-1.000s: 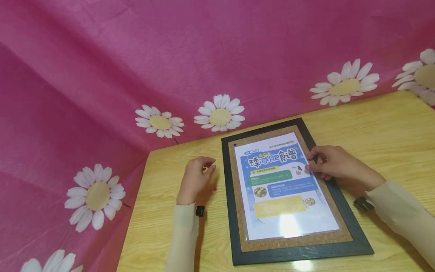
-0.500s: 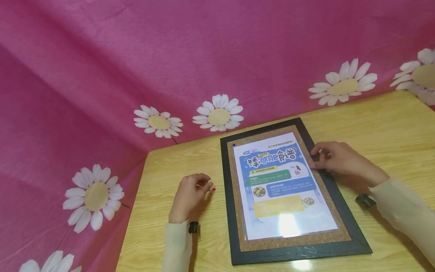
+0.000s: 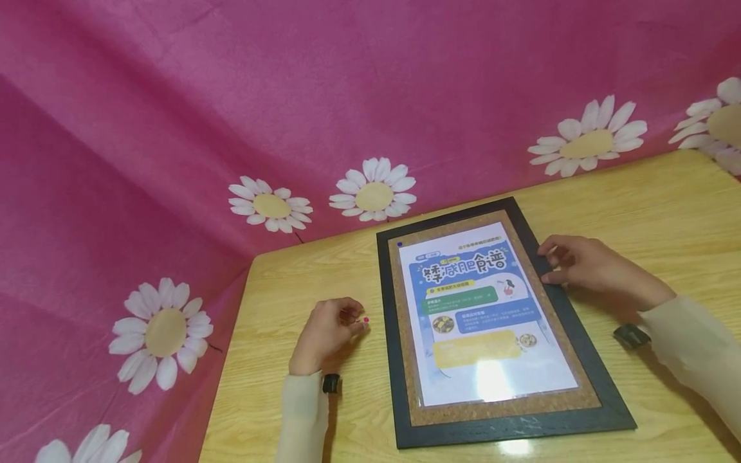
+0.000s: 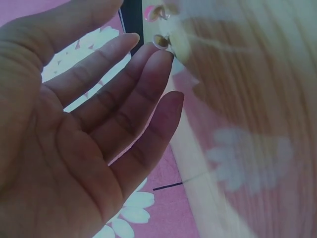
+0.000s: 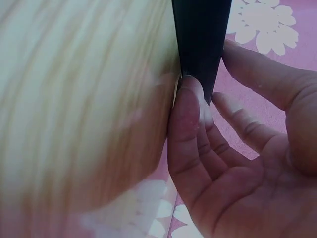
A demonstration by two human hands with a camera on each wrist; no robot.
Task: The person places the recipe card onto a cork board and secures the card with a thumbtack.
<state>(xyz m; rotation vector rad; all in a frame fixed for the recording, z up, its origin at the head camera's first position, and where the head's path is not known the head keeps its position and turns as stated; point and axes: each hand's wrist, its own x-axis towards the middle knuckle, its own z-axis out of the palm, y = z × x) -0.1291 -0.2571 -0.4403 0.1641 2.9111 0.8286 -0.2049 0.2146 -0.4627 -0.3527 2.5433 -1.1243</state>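
A black-framed corkboard (image 3: 521, 426) lies on the table, with a laminated printed sheet (image 3: 480, 350) on its cork. A small blue pushpin (image 3: 399, 244) sits at the sheet's upper left corner. Left of the board, my left hand (image 3: 324, 334) has its fingers spread loosely beside a pink tack (image 3: 366, 319). Two tacks show in the left wrist view, the pink tack (image 4: 150, 13) and a metallic-looking tack (image 4: 161, 42), close to the fingertips. At the board's right edge, relaxed fingers of my right hand (image 3: 602, 270) touch the black frame (image 5: 200, 44).
The wooden table (image 3: 654, 212) extends around the board. A pink cloth (image 3: 370, 96) printed with white daisies rises behind the table and along its left side. A black wrist strap piece (image 3: 632, 335) shows at the right sleeve.
My right hand has drawn back from the sheet's right edge to the frame's outer edge. My left hand has come down toward the pink tack.
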